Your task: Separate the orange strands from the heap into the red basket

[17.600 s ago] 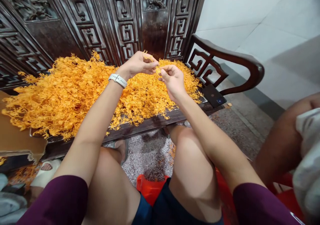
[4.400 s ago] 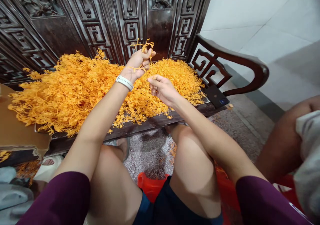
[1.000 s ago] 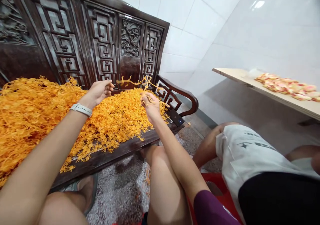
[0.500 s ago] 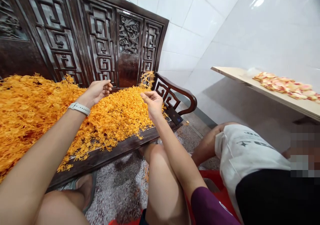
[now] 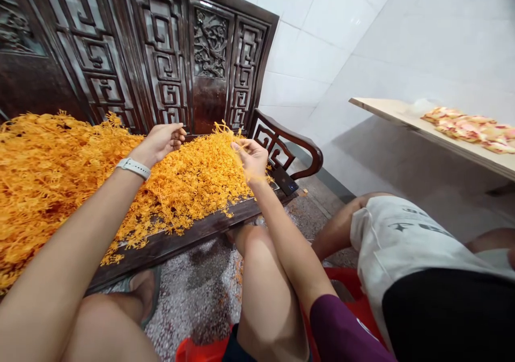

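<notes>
A large heap of orange stringy, branching pieces [image 5: 80, 158] covers the seat of a dark carved wooden bench [image 5: 177, 249]. My right hand [image 5: 254, 159] is over the heap's right part, thumb and fingers pinched on an orange stringy piece [image 5: 222, 130] whose strands stick up and left of the fingertips. Some orange strands also show by the wrist, blurred. Further left, my left hand [image 5: 161, 141] hovers above the heap with its fingers curled together, a pale watch band on the wrist. Whatever it may hold is too small to make out.
A black phone [image 5: 285, 181] lies at the bench's right end, beside the curved armrest [image 5: 309, 155]. On the right, a wooden shelf [image 5: 386, 112] bears pink and yellow pieces [image 5: 470, 127]. A person in pale shorts [image 5: 406, 233] sits close at my right.
The orange piece at my right hand was blurred above the fingers and now hangs lower, with strands near the wrist. The view has shifted slightly; my left hand keeps its pose.
</notes>
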Motion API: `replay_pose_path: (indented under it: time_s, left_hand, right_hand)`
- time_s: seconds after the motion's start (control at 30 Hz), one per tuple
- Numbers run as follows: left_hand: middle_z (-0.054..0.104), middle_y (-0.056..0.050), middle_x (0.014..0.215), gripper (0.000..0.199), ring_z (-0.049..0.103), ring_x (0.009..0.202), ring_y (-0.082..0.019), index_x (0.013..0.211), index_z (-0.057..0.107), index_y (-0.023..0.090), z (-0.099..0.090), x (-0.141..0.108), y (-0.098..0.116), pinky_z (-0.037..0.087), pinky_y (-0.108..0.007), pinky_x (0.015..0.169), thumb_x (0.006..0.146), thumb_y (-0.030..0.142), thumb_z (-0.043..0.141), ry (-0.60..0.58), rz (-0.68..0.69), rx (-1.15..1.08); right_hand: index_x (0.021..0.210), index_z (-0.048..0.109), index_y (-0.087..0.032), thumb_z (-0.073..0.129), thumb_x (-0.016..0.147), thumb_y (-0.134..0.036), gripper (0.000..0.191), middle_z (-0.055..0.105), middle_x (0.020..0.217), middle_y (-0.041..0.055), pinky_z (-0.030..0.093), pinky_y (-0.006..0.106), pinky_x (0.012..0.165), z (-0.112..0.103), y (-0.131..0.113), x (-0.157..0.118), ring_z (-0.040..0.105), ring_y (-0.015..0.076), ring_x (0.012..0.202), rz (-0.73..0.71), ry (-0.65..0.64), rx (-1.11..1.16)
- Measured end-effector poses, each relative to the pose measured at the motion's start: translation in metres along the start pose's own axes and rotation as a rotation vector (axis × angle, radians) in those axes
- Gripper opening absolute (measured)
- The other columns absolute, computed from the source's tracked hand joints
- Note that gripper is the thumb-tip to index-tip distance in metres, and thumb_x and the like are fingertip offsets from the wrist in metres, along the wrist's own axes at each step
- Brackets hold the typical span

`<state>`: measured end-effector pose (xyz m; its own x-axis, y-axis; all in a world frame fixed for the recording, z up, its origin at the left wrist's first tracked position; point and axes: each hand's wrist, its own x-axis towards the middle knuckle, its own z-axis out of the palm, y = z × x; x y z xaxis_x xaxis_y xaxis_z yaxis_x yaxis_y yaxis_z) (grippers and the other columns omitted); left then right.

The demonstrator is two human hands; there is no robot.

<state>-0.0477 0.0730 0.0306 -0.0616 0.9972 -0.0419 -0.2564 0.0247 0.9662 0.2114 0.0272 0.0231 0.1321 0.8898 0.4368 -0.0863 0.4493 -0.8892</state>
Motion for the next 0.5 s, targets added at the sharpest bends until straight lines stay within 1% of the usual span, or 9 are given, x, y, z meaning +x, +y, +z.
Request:
replay_pose_path:
  time_s: [0.1,0.17,0.3,0.37,0.5]
  left_hand:
    - [0.062,-0.004,0.063,0.029,0.055,0.048,-0.008,0.068,0.068,0.014,0.0007,-0.0004,-0.0003,0.044,-0.019,0.047,0.095,0.021,0.064,0.002,-0.004,0.001]
    - [0.063,-0.004,0.063,0.028,0.055,0.048,-0.008,0.067,0.067,0.014,0.0005,0.0001,-0.0012,0.044,-0.019,0.047,0.094,0.021,0.065,-0.001,-0.006,0.003]
    - [0.063,-0.004,0.063,0.029,0.055,0.047,-0.008,0.068,0.068,0.014,0.0002,0.0015,-0.0041,0.044,-0.019,0.047,0.095,0.021,0.064,-0.011,-0.017,0.01]
    - [0.062,-0.004,0.063,0.031,0.053,0.047,-0.007,0.067,0.068,0.014,0.0011,0.0015,-0.0052,0.043,-0.019,0.047,0.096,0.021,0.063,-0.005,-0.023,0.017]
    - [0.063,-0.005,0.063,0.034,0.052,0.048,-0.008,0.066,0.068,0.015,0.0037,0.0,-0.006,0.041,-0.02,0.047,0.097,0.025,0.064,0.001,-0.022,0.058]
  right_hand:
    - [0.082,0.076,-0.025,0.089,0.074,-0.047,0.027,0.067,0.081,0.001,0.046,0.031,0.059,-0.0018,0.0037,0.0011,0.05,0.0118,0.064,0.006,-0.046,0.034]
    - [0.086,0.075,-0.026,0.085,0.077,-0.054,0.031,0.067,0.086,0.0018,0.046,0.031,0.06,-0.0025,0.005,0.0009,0.05,0.0122,0.065,0.02,-0.08,0.016]
    - [0.082,0.065,-0.025,0.078,0.08,-0.064,0.041,0.062,0.084,0.0025,0.048,0.032,0.063,-0.0014,0.0054,0.0005,0.05,0.0132,0.067,0.044,-0.113,-0.019]
    - [0.08,0.059,-0.025,0.077,0.08,-0.066,0.045,0.059,0.083,0.0026,0.05,0.032,0.065,-0.0003,0.0048,0.0008,0.051,0.0136,0.068,0.054,-0.129,0.025]
    - [0.081,0.056,-0.025,0.079,0.078,-0.071,0.051,0.054,0.082,0.0018,0.051,0.033,0.068,0.0006,0.0031,0.0015,0.051,0.0141,0.07,0.077,-0.18,0.1]
